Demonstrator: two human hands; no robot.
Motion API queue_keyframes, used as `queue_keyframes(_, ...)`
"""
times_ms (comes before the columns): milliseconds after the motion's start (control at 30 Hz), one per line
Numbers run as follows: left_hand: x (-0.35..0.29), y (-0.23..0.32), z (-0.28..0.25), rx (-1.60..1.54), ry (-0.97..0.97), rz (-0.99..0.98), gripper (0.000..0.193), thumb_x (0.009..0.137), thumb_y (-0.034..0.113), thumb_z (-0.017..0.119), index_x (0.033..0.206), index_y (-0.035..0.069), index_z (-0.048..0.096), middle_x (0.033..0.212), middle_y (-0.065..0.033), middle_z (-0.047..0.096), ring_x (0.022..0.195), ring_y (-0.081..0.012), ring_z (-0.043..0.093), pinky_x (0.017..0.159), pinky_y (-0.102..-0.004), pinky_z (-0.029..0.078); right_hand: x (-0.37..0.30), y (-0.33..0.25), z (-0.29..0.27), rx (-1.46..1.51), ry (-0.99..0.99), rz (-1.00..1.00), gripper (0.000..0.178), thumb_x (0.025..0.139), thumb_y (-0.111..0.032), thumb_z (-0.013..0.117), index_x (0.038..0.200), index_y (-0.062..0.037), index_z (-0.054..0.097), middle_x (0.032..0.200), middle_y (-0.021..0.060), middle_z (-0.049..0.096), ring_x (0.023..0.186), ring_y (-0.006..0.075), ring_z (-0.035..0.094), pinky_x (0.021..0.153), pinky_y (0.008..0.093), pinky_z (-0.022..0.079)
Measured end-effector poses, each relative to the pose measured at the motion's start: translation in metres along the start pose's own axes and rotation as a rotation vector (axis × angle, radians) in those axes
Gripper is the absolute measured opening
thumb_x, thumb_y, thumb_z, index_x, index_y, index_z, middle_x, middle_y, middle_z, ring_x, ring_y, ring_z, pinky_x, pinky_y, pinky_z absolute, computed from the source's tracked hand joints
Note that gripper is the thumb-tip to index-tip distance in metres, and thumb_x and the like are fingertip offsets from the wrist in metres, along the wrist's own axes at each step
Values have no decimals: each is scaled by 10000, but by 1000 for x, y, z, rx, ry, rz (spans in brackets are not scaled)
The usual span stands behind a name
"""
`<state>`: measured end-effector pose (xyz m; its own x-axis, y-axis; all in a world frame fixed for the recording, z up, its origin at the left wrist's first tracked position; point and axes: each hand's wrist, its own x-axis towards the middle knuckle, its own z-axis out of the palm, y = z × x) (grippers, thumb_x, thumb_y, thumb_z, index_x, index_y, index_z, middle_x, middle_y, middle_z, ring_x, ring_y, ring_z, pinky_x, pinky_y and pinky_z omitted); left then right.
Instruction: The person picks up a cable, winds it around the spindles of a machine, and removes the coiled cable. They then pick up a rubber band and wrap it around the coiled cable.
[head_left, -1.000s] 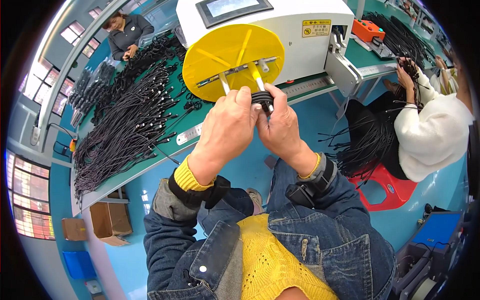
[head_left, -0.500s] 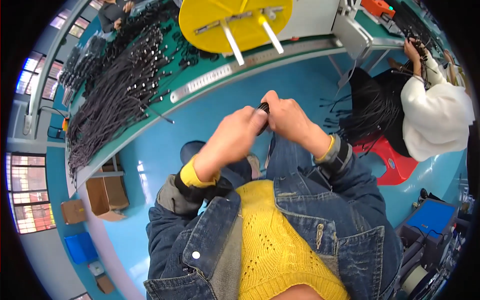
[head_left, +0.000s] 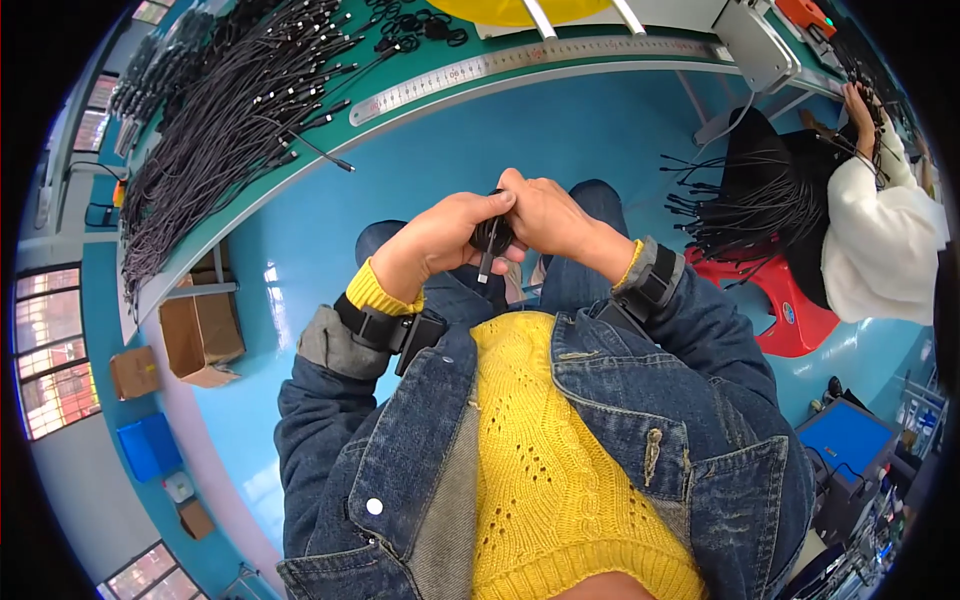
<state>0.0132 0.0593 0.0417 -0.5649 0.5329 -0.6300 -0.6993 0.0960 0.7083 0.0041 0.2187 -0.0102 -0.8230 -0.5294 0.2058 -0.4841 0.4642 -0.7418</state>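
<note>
Both my hands meet over my lap, well below the bench edge. My left hand [head_left: 440, 235] and my right hand [head_left: 550, 215] together grip a small coiled black cable [head_left: 490, 238], with a short plug end hanging down between the fingers. Most of the coil is hidden inside my fingers. I wear a denim jacket over a yellow knit top, with a black band on each wrist.
A green workbench [head_left: 300, 165] runs along the top with a pile of black cables [head_left: 220, 110] and a metal ruler [head_left: 520, 65]. A person in white [head_left: 880, 240] sits at right on a red stool [head_left: 780, 300]. Cardboard boxes [head_left: 200, 335] stand on the blue floor at left.
My hands have come down from the yellow reel on the bench to my lap, carrying the coiled cable. The view has tilted down, so the machine has left the picture.
</note>
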Motion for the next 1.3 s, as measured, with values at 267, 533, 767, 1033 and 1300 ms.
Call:
queue_keyframes(267, 8, -24, -4, 65, -96, -144, 443, 887, 422, 460, 929, -14, 524, 724, -97, 573, 547, -127, 552, 394, -248, 452, -2, -7, -18, -279, -220, -58, 159, 755, -136, 546, 798, 0, 476, 653, 198, 586, 590, 369, 578, 533, 437, 449)
queue_keyframes(533, 25, -40, -13, 96, -110, 135, 475, 843, 475, 512, 838, 1, 549, 660, -82, 569, 489, -129, 542, 386, -241, 447, -14, 5, 18, 838, -56, 429, 161, 724, -121, 567, 827, -9, 514, 644, 188, 582, 569, 344, 578, 492, 383, 452)
queue_keyframes(767, 8, -42, 4, 106, -123, -147, 407, 830, 403, 573, 753, 4, 559, 553, -56, 553, 425, -110, 522, 366, -200, 409, -13, 4, 10, -340, -276, -152, 171, 675, -92, 570, 805, 19, 565, 658, 210, 595, 609, 303, 618, 536, 370, 479)
queue_keyframes(1033, 16, -67, -18, -42, -241, -20, 372, 844, 371, 568, 840, -2, 557, 612, -22, 553, 466, -59, 505, 369, -174, 380, -18, 6, 32, 401, -124, 295, 194, 651, -153, 599, 784, -12, 593, 650, 182, 606, 619, 345, 607, 569, 397, 479)
queue_keyframes(1300, 16, -51, -19, 222, -209, -278, 273, 850, 278, 569, 803, 9, 574, 613, -10, 544, 444, -51, 463, 362, -186, 351, -15, 5, 29, -359, -339, 26, 183, 626, -88, 551, 767, -3, 631, 684, 205, 604, 653, 340, 609, 580, 398, 474)
